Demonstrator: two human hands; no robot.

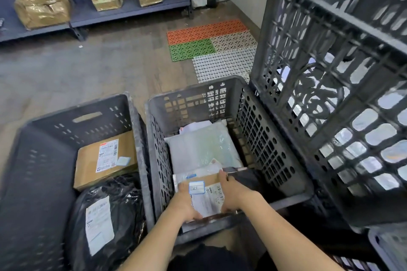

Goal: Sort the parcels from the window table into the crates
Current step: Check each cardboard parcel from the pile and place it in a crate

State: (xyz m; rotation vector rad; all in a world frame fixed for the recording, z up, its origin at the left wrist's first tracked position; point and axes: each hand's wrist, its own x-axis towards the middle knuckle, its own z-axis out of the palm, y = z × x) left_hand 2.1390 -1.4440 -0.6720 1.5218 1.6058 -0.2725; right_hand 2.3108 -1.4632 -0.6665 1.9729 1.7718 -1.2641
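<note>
Both my hands hold a small brown cardboard parcel [207,197] with a white label and a blue sticker, inside the middle grey crate [271,138]. My left hand [186,204] grips its left edge and my right hand [231,193] grips its right edge. Under it lie a white padded envelope [202,145] and a dark bag. The left grey crate [72,123] holds a brown box with a label [105,156] and a black plastic bag with a label [110,215].
Tall stacked grey lattice crates [330,72] stand at the right with white parcels inside. Coloured perforated mats [209,42] lie on the wooden floor ahead. A low blue shelf [110,13] at the back carries three taped cardboard boxes.
</note>
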